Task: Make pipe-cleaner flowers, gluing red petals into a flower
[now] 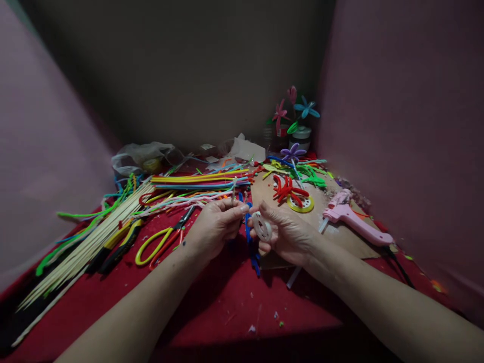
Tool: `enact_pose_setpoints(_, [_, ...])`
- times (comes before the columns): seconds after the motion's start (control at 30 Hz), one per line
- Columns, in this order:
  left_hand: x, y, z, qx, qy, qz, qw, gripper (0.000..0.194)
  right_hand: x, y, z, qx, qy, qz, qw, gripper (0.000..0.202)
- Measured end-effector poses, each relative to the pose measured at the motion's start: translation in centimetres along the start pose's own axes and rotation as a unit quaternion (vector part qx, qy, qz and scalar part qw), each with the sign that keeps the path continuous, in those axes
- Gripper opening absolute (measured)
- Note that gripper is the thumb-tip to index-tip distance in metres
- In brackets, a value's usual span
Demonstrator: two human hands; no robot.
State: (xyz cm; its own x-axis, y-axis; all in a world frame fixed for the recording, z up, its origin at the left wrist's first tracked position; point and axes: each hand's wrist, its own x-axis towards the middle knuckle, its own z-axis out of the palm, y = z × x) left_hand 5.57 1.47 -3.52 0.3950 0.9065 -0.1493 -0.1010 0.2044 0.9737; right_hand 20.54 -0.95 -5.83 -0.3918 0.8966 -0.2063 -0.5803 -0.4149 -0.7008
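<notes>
In my right hand (289, 232) is a small white spool (262, 227), gripped by the fingers with its flat side facing me. My left hand (219, 224) is close beside it, thumb and fingertips pinched together. What the left fingertips hold is too thin to make out. Blue pipe cleaners (249, 242) lie on the table just under and between both hands. Red pipe cleaners (288, 190), bent into a bunch, rest partly on a yellow spool (302, 203) beyond my right hand. Scissors (166, 239) with yellow and red handles lie left of my left hand.
A pink glue gun (350, 217) lies at the right on a cardboard sheet (270, 259). Thin wooden sticks (86, 242), black-and-yellow pliers (120, 244) and coloured pipe cleaners (200, 179) spread leftward. Pipe-cleaner flowers (306, 107) stand at the back beside a jar (300, 137).
</notes>
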Motion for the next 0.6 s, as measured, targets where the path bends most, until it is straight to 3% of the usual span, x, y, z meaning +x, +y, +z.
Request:
enact_pose_setpoints(0.3, [-0.29,0.32,0.27,-0.014,0.003,0.000,1.000,0.021,0.05,0.14,-0.20,0.012,-0.026,-0.008,1.000,0.040])
enact_pose_setpoints(0.47, [-0.38,0.40,0.13,-0.014,0.003,0.008,1.000,0.019,0.00,0.04,-0.04,-0.049,-0.039,-0.075,0.995,0.026])
enact_pose_setpoints(0.6, [-0.42,0.54,0.00,-0.013,-0.003,0.024,1.000,0.018,-0.13,0.16,0.13,-0.122,-0.008,-0.159,0.980,0.027])
